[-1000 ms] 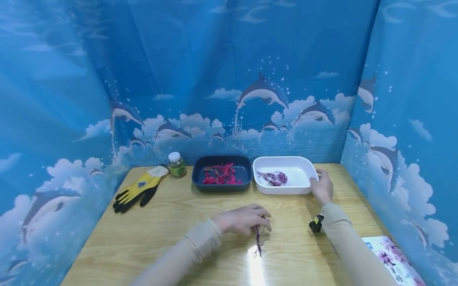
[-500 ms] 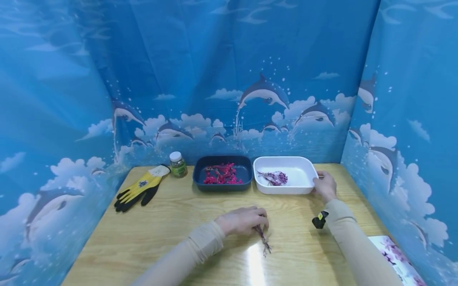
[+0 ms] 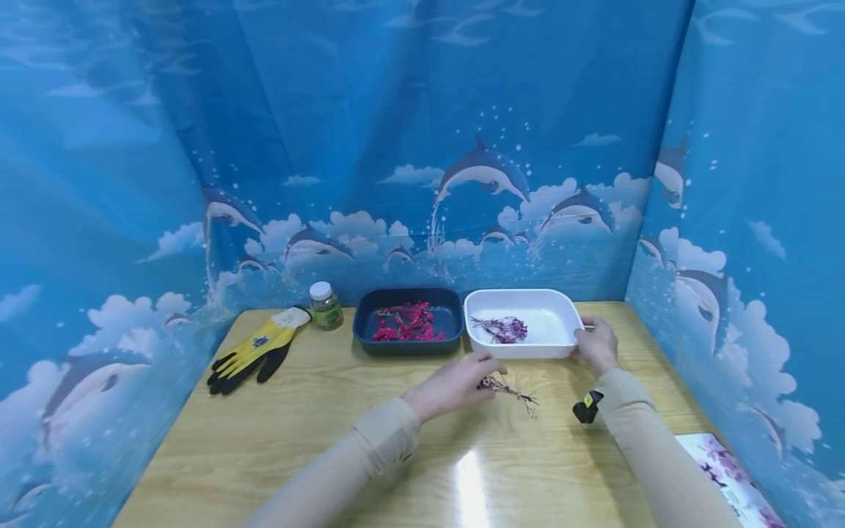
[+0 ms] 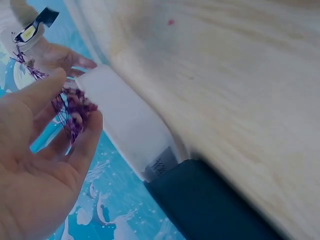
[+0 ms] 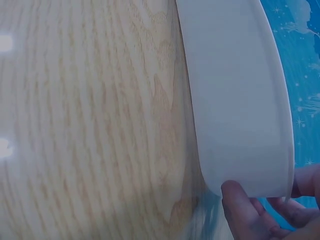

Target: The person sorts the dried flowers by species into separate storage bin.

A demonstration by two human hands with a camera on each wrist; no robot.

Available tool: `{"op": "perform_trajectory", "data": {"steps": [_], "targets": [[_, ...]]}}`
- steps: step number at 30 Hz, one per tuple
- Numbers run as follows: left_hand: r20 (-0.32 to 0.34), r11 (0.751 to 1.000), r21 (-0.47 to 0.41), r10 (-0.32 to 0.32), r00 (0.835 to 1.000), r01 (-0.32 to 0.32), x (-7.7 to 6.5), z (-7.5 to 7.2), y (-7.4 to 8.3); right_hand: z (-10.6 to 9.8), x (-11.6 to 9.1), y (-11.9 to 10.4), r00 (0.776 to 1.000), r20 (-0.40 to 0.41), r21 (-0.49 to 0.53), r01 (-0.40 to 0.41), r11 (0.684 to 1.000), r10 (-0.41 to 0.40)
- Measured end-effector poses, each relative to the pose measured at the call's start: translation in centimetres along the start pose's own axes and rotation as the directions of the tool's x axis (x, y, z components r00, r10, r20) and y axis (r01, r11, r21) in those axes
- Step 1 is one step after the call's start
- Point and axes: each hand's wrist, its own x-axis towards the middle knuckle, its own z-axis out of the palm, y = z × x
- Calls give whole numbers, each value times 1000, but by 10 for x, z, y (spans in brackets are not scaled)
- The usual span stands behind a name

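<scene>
My left hand [image 3: 452,387] pinches a sprig of dried purple flowers [image 3: 505,386] above the table, just in front of the white dish [image 3: 551,352]. In the left wrist view, the thumb and fingers close around the dark purple heads [image 4: 75,112], with thin stems trailing off to the upper left. At the white dish's right end, my right hand [image 3: 597,346] grips the wall near the corner; in the right wrist view, a fingertip [image 5: 232,192] presses on its outer face. Another bunch of purple flowers [image 3: 507,329] lies inside that dish, toward its left.
Directly left of the white dish stands a dark blue dish [image 3: 409,348] with pinkish-red dried flowers [image 3: 412,323]. Farther left are a jar [image 3: 326,306] with a white lid and a yellow-black glove [image 3: 260,348]. A flower-printed sheet [image 3: 726,469] lies at the right edge.
My left hand has moved forward and slightly right toward the white dish, carrying the sprig, whose stems have swung from pointing at me to pointing right. The right hand stays at the dish's end.
</scene>
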Motion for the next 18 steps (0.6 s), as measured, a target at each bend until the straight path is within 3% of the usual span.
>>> {"op": "perform_trajectory", "data": {"steps": [3, 10, 18], "targets": [[-39, 1000, 14, 13, 999, -13, 9, -3, 0, 1, 0, 0, 1000, -2, 7, -2, 1000, 2], [-165, 988, 156, 27, 986, -1, 33, -6, -1, -1, 3, 5, 1000, -7, -5, 5, 1000, -5], [-279, 992, 126, 36, 960, 0, 57, -14, -9, 1, -2, 2, 1000, -24, -2, 9, 1000, -9]]}}
